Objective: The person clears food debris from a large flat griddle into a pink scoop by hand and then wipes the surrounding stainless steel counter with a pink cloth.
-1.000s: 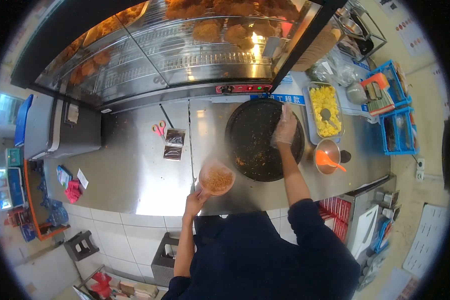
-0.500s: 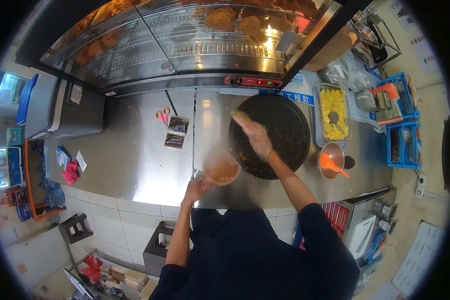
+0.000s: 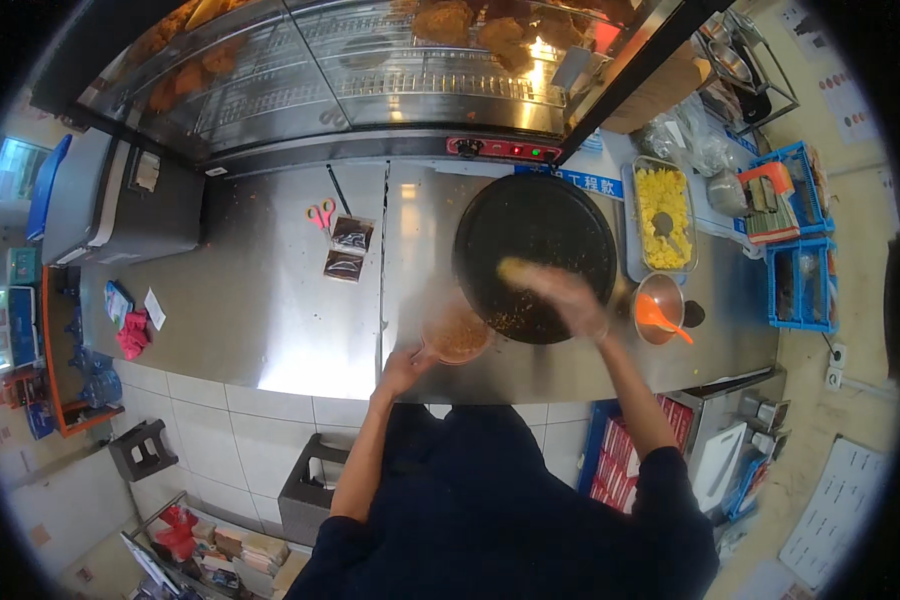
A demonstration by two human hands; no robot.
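My left hand grips the near-left rim of a bowl of orange-brown crumbs, held tilted at the near left edge of a round black tray. Motion blurs the bowl's far side. Over the tray reaches my right hand, smeared by movement. A small yellowish thing shows at its fingertips; its kind is too blurred to tell. Loose crumbs lie on the tray's near part, between the bowl and my right hand.
Right of the tray stand a container of yellow food and a metal bowl with an orange spoon. Scissors and dark packets lie to the left. A glass display cabinet borders the counter's far side.
My right hand has swept nearer and to the right across the tray. The bowl in my left hand has shifted slightly right, against the tray's edge. The whole view has moved a little.
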